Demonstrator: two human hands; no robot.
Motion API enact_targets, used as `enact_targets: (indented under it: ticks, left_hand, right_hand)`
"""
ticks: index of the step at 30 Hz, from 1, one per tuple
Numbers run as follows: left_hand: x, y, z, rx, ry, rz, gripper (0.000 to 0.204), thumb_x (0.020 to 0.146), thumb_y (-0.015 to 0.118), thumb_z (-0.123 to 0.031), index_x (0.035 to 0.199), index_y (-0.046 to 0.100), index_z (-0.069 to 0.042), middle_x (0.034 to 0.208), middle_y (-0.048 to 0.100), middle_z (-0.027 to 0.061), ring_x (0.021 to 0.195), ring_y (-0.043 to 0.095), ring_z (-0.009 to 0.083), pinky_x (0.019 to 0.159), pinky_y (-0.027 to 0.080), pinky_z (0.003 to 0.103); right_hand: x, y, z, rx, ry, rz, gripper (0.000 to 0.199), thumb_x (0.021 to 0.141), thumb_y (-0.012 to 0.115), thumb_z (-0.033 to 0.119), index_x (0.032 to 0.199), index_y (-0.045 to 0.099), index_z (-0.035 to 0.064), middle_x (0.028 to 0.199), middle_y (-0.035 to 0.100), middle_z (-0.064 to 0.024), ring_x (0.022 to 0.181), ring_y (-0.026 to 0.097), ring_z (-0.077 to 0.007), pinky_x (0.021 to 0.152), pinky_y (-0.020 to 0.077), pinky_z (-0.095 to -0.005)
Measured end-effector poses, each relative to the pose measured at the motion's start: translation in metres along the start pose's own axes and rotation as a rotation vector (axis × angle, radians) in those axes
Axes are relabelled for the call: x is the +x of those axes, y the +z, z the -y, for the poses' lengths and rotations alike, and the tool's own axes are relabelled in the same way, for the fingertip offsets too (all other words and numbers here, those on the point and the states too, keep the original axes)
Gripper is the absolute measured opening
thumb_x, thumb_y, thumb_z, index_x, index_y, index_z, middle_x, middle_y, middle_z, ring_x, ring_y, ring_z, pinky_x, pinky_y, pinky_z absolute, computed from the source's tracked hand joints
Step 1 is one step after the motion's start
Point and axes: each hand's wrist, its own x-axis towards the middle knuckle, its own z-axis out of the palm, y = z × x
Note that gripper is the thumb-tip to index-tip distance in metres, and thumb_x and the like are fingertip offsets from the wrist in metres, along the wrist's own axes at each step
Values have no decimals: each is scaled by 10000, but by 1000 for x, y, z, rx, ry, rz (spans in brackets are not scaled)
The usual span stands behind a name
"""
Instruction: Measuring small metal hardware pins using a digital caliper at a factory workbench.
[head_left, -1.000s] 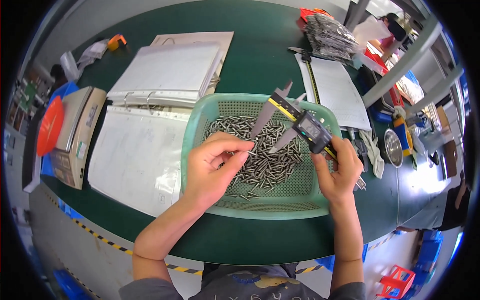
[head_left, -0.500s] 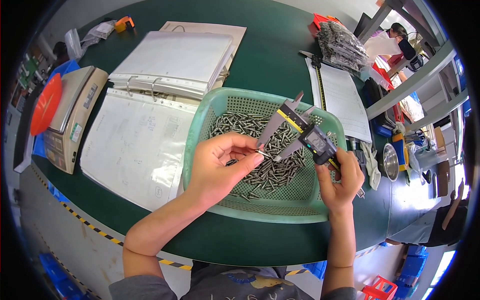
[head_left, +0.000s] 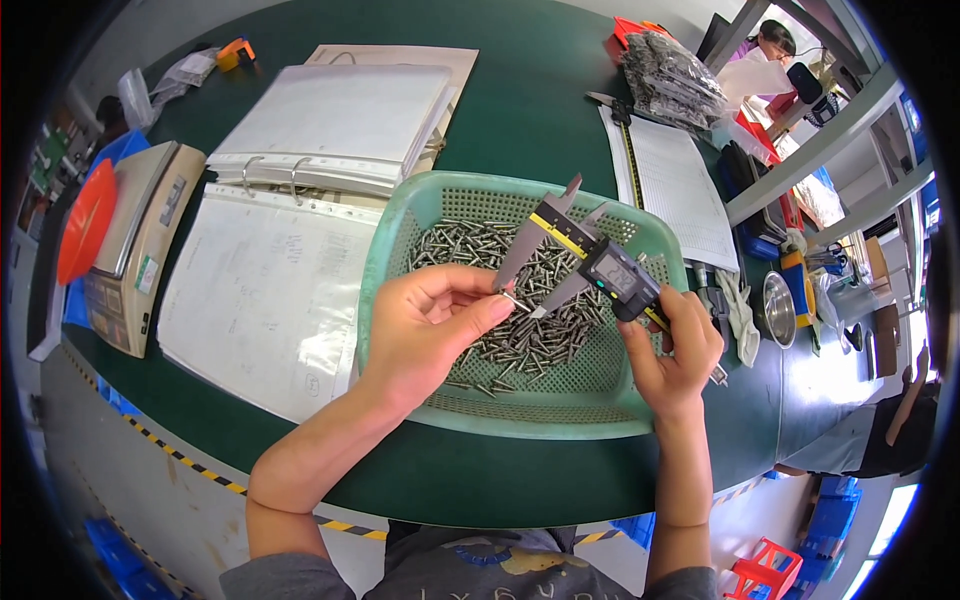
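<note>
Pinched between the thumb and fingers of my left hand point(head_left: 415, 325) is a small metal pin point(head_left: 517, 300). Its free end points toward the jaws of a digital caliper point(head_left: 622, 272), which are spread apart around it; whether both jaws touch it I cannot tell. My right hand point(head_left: 677, 352) is wrapped around the caliper's body, thumb underneath. Both hands hover over a green perforated plastic basket point(head_left: 540, 430). Many loose metal pins point(head_left: 545, 350) of the same look lie heaped in it, partly hidden by my left hand and the caliper.
Left of the basket an open ring binder point(head_left: 260, 290) lies near a weighing scale point(head_left: 150, 240) with an orange dish point(head_left: 88, 220). To the right are paper sheets point(head_left: 680, 190) with a second caliper point(head_left: 630, 150), bagged parts point(head_left: 670, 80), a glove point(head_left: 740, 320) and a metal bowl point(head_left: 778, 306).
The caliper and my right hand have moved slightly left, closer to my left hand. The pin is still in my left fingers, and the view has shifted a little.
</note>
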Motion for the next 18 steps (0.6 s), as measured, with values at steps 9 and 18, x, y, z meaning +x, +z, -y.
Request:
enact_targets:
  ticks: [9, 18]
  left_hand:
    - [0, 2, 0, 10, 28, 1, 180, 773, 632, 14, 948, 601, 40, 867, 621, 87, 770, 574, 99, 656, 465, 209]
    - [1, 2, -2, 34, -11, 29, 183, 777, 627, 9, 952, 582, 34, 904, 610, 85, 808, 569, 107, 703, 468, 221]
  right_hand:
    - [0, 0, -1, -3, 26, -39, 300, 609, 756, 158, 806, 581, 13, 571, 490, -65, 436, 458, -171, 398, 351, -261]
    - [-1, -1, -3, -26, 70, -27, 301, 587, 777, 204, 729, 579, 27, 528, 472, -53, 413, 445, -171, 386, 344, -264]
